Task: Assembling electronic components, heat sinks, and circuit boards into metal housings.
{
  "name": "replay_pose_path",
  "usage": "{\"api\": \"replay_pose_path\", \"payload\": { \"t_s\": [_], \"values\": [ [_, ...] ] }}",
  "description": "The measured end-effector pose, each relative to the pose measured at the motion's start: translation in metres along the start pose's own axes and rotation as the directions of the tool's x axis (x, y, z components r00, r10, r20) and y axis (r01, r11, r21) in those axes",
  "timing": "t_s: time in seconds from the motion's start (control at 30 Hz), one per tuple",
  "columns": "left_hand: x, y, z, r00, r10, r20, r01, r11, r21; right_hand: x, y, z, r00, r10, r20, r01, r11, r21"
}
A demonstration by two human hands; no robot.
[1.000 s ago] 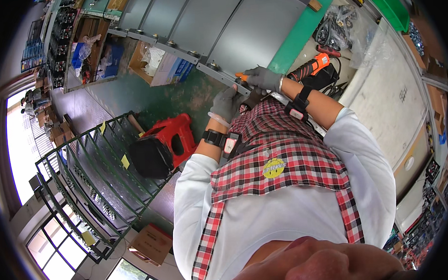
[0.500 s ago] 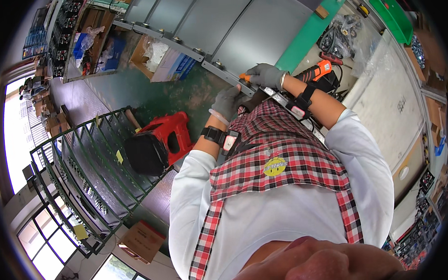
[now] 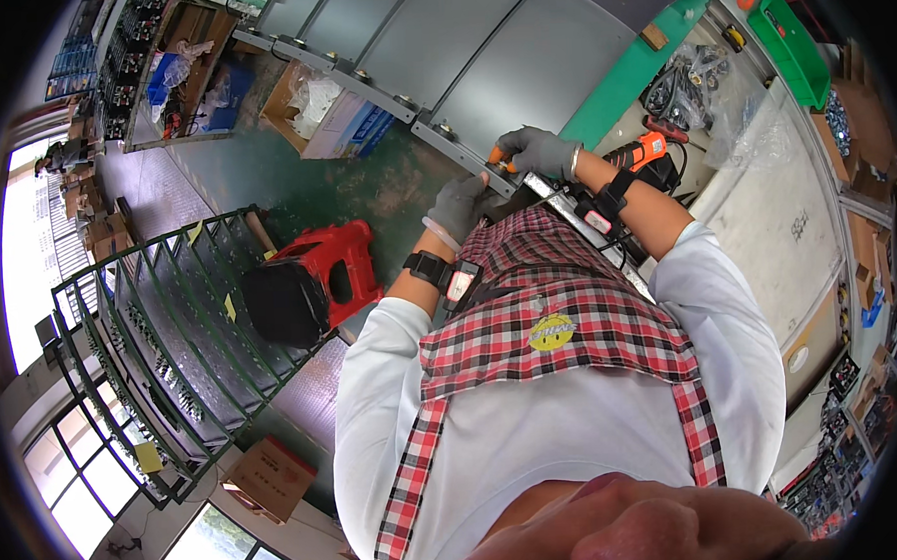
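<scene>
Both hands wear grey gloves and work at the near end of a metal rail [image 3: 460,156] edging large grey panels [image 3: 549,50]. My right hand [image 3: 538,153] is over the rail end, its fingertips pinched together there; whatever lies between them is too small to make out. Just left of the rail end, my left hand [image 3: 457,208] is curled with its thumb up by the edge, its grip partly hidden. A silvery metal bar [image 3: 578,214] runs from there along my checked apron [image 3: 559,285]. An orange and black power tool [image 3: 638,154] lies beside my right wrist.
A red plastic stool [image 3: 353,274] with a black seat stands left, beside a green rack [image 3: 185,322]. An open carton [image 3: 336,115] sits on the floor beyond. On the right are a white worktop [image 3: 767,236], bagged cables [image 3: 685,84] and a green bin [image 3: 794,50].
The view has shifted slightly, so the panels and rail sit a little lower and to the right. Both hands stay at the rail end; my right fingers have changed position slightly.
</scene>
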State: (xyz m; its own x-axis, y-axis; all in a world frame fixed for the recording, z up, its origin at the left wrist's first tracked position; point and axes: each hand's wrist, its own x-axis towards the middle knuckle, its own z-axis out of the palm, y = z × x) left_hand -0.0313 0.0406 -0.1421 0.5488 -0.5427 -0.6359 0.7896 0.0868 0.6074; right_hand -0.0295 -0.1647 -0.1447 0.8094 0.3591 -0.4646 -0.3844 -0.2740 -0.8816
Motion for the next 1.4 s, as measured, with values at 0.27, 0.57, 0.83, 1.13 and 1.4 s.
{"api": "replay_pose_path", "payload": {
  "t_s": [0.27, 0.57, 0.83, 1.13, 1.4],
  "values": [
    [-0.006, 0.003, 0.01, 0.719, 0.605, 0.343, -0.641, 0.386, 0.663, 0.003, -0.005, 0.004, 0.983, 0.185, -0.016, -0.18, 0.972, 0.148],
    [0.002, -0.001, -0.001, 0.751, 0.512, 0.417, -0.537, 0.104, 0.837, 0.005, -0.029, 0.002, 0.989, 0.119, -0.082, -0.144, 0.843, -0.518],
    [-0.003, 0.005, 0.001, 0.935, 0.299, 0.191, -0.342, 0.616, 0.709, -0.005, -0.029, 0.003, 0.966, 0.253, -0.053, -0.257, 0.927, -0.273],
    [-0.005, 0.01, 0.005, 0.647, 0.516, 0.561, -0.584, -0.137, 0.8, -0.131, -0.043, -0.118, 0.861, 0.086, -0.502, -0.356, 0.806, -0.473],
    [0.016, 0.014, 0.022, 0.979, 0.198, -0.053, -0.174, 0.939, 0.298, -0.308, -0.163, -0.301, 0.398, -0.41, -0.821, -0.887, 0.054, -0.458]
  ]
}}
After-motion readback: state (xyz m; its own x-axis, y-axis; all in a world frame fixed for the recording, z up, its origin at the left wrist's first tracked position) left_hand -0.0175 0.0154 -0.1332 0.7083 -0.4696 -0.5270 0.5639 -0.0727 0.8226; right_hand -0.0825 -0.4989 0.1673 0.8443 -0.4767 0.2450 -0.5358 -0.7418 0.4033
